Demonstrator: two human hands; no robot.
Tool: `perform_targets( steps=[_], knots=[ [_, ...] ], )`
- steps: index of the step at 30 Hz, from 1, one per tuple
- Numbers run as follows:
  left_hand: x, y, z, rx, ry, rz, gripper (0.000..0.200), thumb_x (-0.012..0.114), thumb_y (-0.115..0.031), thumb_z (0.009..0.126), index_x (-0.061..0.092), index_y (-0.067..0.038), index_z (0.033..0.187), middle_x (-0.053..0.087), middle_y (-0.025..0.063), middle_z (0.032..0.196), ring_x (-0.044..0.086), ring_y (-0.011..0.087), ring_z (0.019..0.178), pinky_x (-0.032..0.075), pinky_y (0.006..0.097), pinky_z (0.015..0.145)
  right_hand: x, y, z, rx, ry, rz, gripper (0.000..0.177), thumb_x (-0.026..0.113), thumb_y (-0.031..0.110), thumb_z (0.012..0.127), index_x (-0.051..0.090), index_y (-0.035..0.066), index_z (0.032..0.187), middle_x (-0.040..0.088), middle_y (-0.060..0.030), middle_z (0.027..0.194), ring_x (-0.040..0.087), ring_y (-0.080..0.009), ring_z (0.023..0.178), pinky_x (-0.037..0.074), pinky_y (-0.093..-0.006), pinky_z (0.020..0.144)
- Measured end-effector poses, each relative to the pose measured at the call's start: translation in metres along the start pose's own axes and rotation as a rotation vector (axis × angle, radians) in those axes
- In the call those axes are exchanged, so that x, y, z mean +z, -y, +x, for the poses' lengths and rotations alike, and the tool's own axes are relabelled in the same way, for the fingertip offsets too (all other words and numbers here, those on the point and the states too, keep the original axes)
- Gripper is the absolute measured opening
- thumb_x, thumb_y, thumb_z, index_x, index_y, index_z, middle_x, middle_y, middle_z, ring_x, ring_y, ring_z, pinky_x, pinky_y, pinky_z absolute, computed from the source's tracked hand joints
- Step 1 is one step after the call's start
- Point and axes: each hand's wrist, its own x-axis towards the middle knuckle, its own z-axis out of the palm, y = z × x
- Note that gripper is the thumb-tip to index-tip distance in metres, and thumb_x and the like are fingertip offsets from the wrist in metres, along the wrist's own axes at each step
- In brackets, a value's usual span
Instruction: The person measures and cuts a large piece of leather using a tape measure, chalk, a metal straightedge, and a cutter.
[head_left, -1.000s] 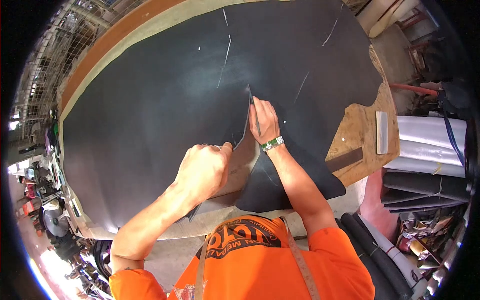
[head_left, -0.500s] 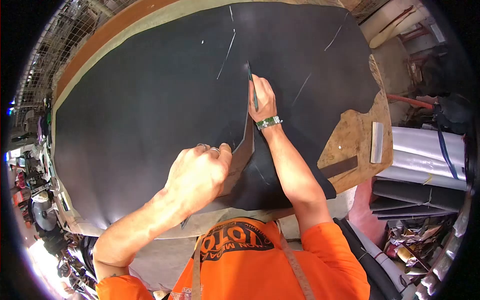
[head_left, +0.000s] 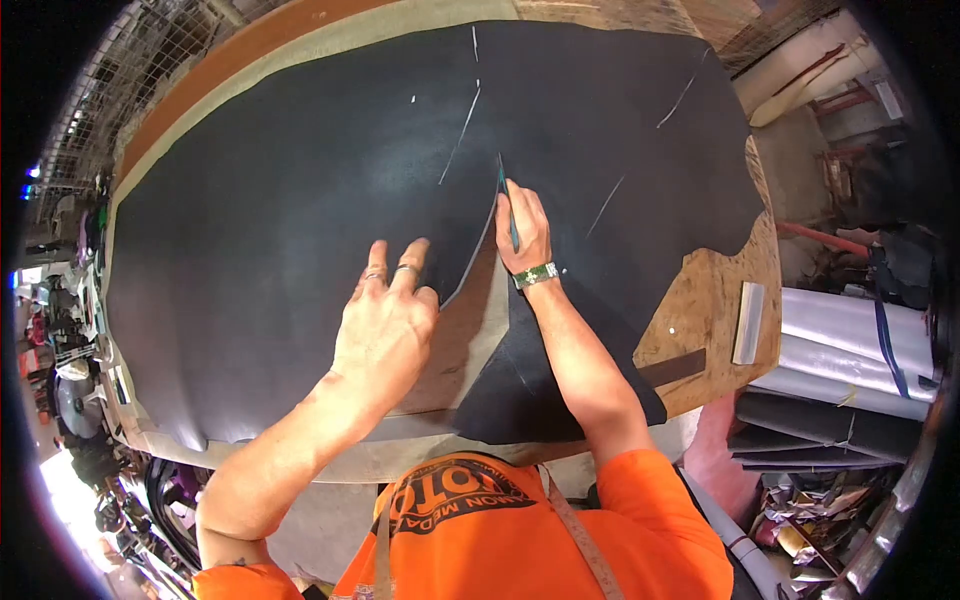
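A large black leather hide (head_left: 270,210) lies spread over the table, with pale marking lines on its surface. My right hand (head_left: 525,232) grips a slim dark knife (head_left: 503,180), its pointed end facing away from me. A cut opens below that hand, and the wooden tabletop shows between the parted edges. My left hand (head_left: 385,325) lies on the hide left of the cut, two ringed fingers stretched out and apart. Its thumb is beside the lifted cut edge. To the right of the cut, a black leather flap (head_left: 520,375) lies under my right forearm.
A metal straight bar (head_left: 747,322) and a dark brown strip (head_left: 675,367) rest on the wooden table (head_left: 690,290) at right. Beyond its edge are silvery rolls (head_left: 840,325) and dark rolled sheets (head_left: 820,415). A tape measure (head_left: 590,555) hangs round my neck.
My left hand has let go of the cut edge and spread its fingers on the hide. The gap between the cut edges looks wider. My right hand still holds the knife.
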Motion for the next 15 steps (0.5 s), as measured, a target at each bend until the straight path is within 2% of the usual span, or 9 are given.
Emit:
perform_targets(
  steps=[2, 3, 8, 12, 15],
  knots=[
    [-0.005, -0.009, 0.005, 0.030, 0.038, -0.160, 0.009, 0.062, 0.004, 0.074, 0.061, 0.005, 0.083, 0.060, 0.0299, 0.129, 0.072, 0.0400, 0.082, 0.060, 0.0453, 0.073, 0.003, 0.000, 0.006, -0.034, -0.022, -0.004, 0.026, 0.061, -0.001, 0.092, 0.060, -0.010, 0.116, 0.063, -0.0227, 0.093, 0.063, -0.0394, 0.085, 0.051, -0.0461, 0.076],
    [-0.003, -0.014, 0.005, -0.040, 0.221, -0.238, 0.017, 0.061, 0.006, 0.070, 0.062, 0.007, 0.088, 0.058, 0.0321, 0.132, 0.071, 0.0422, 0.083, 0.060, 0.0444, 0.076, 0.004, -0.002, 0.010, -0.054, -0.030, -0.012, 0.026, 0.061, -0.001, 0.091, 0.059, -0.010, 0.116, 0.063, -0.0229, 0.093, 0.063, -0.0395, 0.085, 0.052, -0.0463, 0.076],
    [-0.014, -0.019, 0.013, -0.021, 0.373, -0.152, 0.021, 0.062, 0.006, 0.070, 0.062, 0.008, 0.091, 0.060, 0.0330, 0.127, 0.071, 0.0406, 0.083, 0.061, 0.0437, 0.075, 0.008, -0.007, 0.025, -0.053, -0.009, -0.013, 0.023, 0.058, -0.002, 0.093, 0.059, -0.009, 0.114, 0.061, -0.0234, 0.090, 0.062, -0.0401, 0.084, 0.051, -0.0468, 0.075],
    [-0.016, -0.012, 0.015, 0.005, 0.426, -0.152, 0.024, 0.062, 0.005, 0.071, 0.063, 0.009, 0.095, 0.061, 0.0329, 0.127, 0.071, 0.0407, 0.084, 0.061, 0.0433, 0.076, 0.011, -0.014, 0.040, -0.028, 0.058, -0.019, 0.020, 0.056, 0.004, 0.096, 0.059, -0.008, 0.111, 0.061, -0.0238, 0.091, 0.062, -0.0406, 0.087, 0.051, -0.0470, 0.077],
    [-0.022, -0.009, 0.015, 0.004, 0.428, -0.178, 0.025, 0.063, 0.004, 0.071, 0.063, 0.009, 0.096, 0.061, 0.0330, 0.127, 0.071, 0.0407, 0.084, 0.061, 0.0432, 0.075, 0.020, -0.024, 0.052, -0.071, 0.029, -0.041, 0.018, 0.055, 0.004, 0.095, 0.059, -0.007, 0.110, 0.062, -0.0238, 0.092, 0.061, -0.0414, 0.088, 0.051, -0.0479, 0.079]
  ],
)
